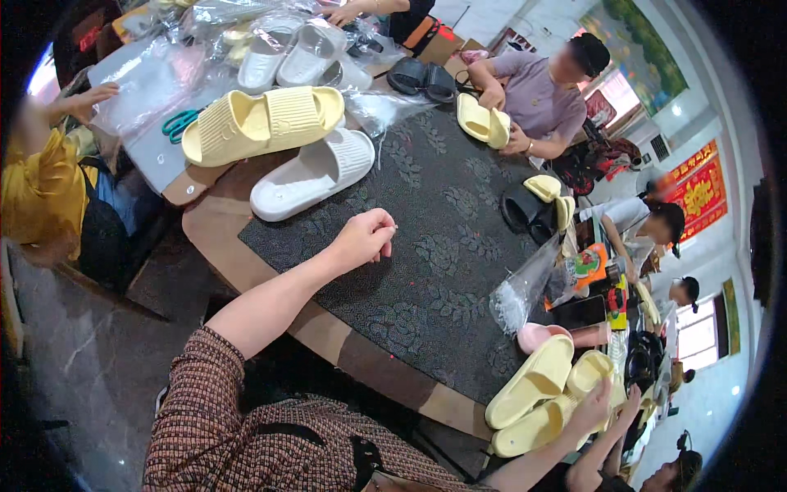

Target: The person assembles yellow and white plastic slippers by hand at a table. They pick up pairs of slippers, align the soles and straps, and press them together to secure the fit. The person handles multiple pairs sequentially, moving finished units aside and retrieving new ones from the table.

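My left hand (366, 239) hovers over the dark patterned table mat (426, 205), closed in a pinch. A tiny pale bit shows at its fingertips, too small to name. Beyond that hand lies a white slide slipper (316, 176), with a large pale yellow slide slipper (262, 125) behind it, partly overlapping. At the lower right my right hand (592, 407) reaches over several pale yellow slippers (533, 381) at the table edge. It is at or against one of them; its fingers are too unclear to tell whether they grip.
Bagged white slippers (299, 53), green-handled scissors (179, 125) and plastic bags (147, 86) crowd the far left. Black slippers (525, 209) and a clear bag of small white pieces (520, 295) lie right. A co-worker (541, 98) opposite holds yellow slippers; another's hands (623, 418) are beside my right hand.
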Tool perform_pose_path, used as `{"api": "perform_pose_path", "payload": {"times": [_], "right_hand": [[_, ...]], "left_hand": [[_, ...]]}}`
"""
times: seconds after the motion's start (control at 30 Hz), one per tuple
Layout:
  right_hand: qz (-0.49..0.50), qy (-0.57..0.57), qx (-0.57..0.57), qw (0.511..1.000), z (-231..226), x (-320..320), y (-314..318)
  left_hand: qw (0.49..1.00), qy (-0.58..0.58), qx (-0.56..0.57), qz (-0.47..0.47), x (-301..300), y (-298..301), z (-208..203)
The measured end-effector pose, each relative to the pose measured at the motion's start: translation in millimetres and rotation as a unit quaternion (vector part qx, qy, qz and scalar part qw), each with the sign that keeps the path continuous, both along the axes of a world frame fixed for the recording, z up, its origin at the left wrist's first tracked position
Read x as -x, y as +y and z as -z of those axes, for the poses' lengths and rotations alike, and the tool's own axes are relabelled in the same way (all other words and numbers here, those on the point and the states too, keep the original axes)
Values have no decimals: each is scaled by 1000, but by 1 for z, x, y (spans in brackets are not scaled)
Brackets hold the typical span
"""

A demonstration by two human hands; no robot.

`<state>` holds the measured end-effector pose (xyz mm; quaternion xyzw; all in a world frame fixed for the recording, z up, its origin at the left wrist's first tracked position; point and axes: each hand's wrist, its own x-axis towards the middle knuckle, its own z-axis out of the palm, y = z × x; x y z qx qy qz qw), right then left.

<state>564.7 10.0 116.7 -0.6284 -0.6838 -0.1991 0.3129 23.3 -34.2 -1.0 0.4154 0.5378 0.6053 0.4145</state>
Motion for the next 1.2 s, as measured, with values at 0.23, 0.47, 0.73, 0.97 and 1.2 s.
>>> {"api": "perform_pose_path", "payload": {"times": [0.23, 0.47, 0.73, 0.97, 1.2], "right_hand": [[-436, 396, 482, 648, 45, 240, -63], [-273, 785, 462, 310, 42, 309, -51], [-441, 668, 497, 335, 48, 253, -49], [-423, 496, 517, 555, 59, 216, -46], [-381, 371, 585, 613, 45, 233, -56]], "left_hand": [[975, -22, -65, 209, -59, -25, -57], [915, 100, -87, 381, -78, -84, -82], [980, 110, -107, -126, 27, -108, -63], [745, 385, 87, -538, 226, -88, -38], [751, 322, 75, -572, 232, -72, -45]]}}
